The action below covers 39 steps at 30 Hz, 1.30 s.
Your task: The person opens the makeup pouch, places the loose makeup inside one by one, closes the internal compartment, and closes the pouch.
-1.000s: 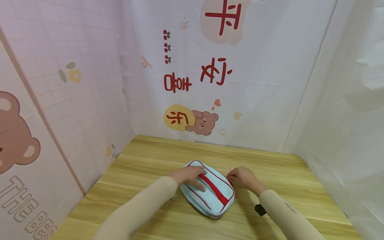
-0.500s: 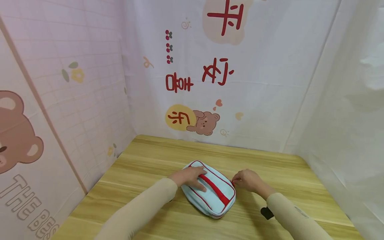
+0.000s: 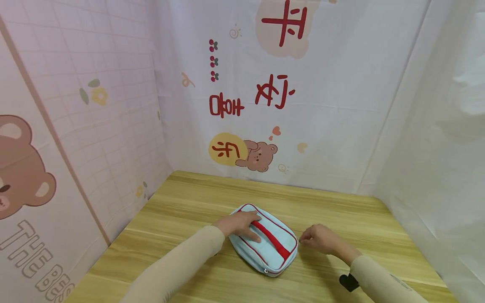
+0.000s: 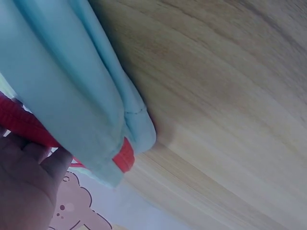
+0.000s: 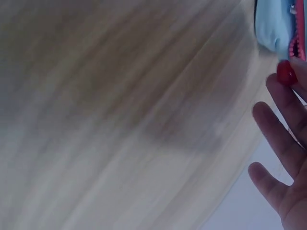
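Observation:
A pale blue pouch [image 3: 260, 252] with red piping and a red band [image 3: 273, 240] lies on the wooden table. My left hand [image 3: 240, 224] rests on its top with thumb and fingers spread; the left wrist view shows the fingers [image 4: 55, 163] at the red band. At the pouch's right corner, my right hand [image 3: 318, 238] pinches a red zipper pull [image 5: 287, 73] between thumb and forefinger, the other fingers spread apart. Pinkish-red zipper teeth [image 5: 300, 28] run up from the pull, with a dark gap beside them. A small silver slider [image 3: 266, 271] shows at the near corner.
The wooden table [image 3: 197, 193] extends around the pouch. White printed cloth [image 3: 329, 105] hangs behind it, with more cloth along the left and right sides. A black heart-shaped piece [image 3: 349, 283] sits beneath the right sleeve.
My right hand has moved right and toward me along the pouch's edge, around its right corner. The left hand stays on the pouch. A silver slider now shows at the near corner.

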Available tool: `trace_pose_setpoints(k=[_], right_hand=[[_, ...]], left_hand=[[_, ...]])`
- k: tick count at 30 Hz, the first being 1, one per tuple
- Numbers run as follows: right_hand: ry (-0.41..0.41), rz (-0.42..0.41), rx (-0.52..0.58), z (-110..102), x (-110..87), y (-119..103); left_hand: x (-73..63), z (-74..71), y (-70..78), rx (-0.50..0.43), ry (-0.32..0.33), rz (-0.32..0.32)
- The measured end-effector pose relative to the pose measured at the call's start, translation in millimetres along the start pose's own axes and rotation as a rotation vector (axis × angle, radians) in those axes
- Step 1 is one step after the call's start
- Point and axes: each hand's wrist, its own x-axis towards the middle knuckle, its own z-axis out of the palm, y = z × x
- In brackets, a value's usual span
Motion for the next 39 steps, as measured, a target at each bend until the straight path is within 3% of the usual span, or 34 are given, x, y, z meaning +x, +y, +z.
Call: trace_pose_setpoints(k=[6,14,24,31,39], right_hand=[[-0.022,0.044,0.092,-1.3,-6.8,-9.8],[-0.035,0.044,0.143,3.4,-15.4,-22.9],[-0.055,-0.043,0.198,16.1,-19.1,-41.3],[-0.062,-0.039,0.215,14.6,-17.2,-30.2],[-0.025,0.04,0.141,7.2,-8.6,-6.6]], left_hand=[[0.2,-0.2,2.2,0.016,0.001,-0.007],[2.0,-0.2,4.4,0.013,-0.013,-0.032],[2.4,-0.5,3.5,-0.003,-0.008,-0.041],[-0.7,1.2,3.3,-0.001,0.006,-0.065],[-9.7,4.5,6.9,0.143,0.074,-0.051]])
